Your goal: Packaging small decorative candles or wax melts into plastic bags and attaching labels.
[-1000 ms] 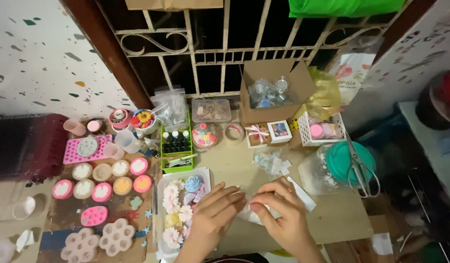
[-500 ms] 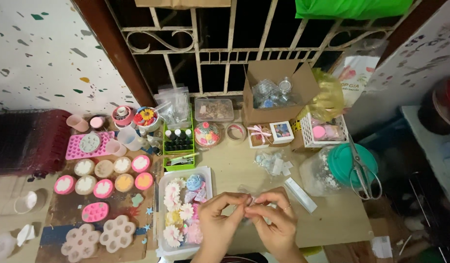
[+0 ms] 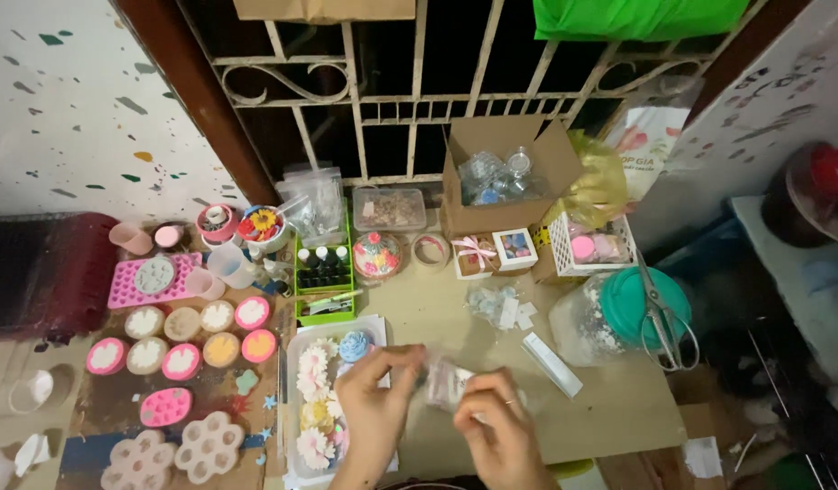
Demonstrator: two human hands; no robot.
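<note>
The small clear packet (image 3: 448,381) now hangs in the air between your two hands, lifted off the cardboard worktop (image 3: 609,408) near its front edge; a second ago your hands lay low and flat on that surface, and half a second ago they had already risen with something tiny pinched between them. Your left hand (image 3: 375,399) has its fingers (image 3: 402,356) closed on the packet's left end, and your right hand (image 3: 499,426) clamps its fingers on the right end, so the packet is stretched between both grips; it is blurred, and what is inside it is hard to make out. So you have gone from picking it up to working it at both ends, probably opening or pulling it taut. Just left of your left hand sits the white tray of flower-shaped pieces (image 3: 312,381). A white strip (image 3: 552,363) lies to the right, toward the jar with the teal lid (image 3: 637,304), with scissors (image 3: 664,318) resting on it.
</note>
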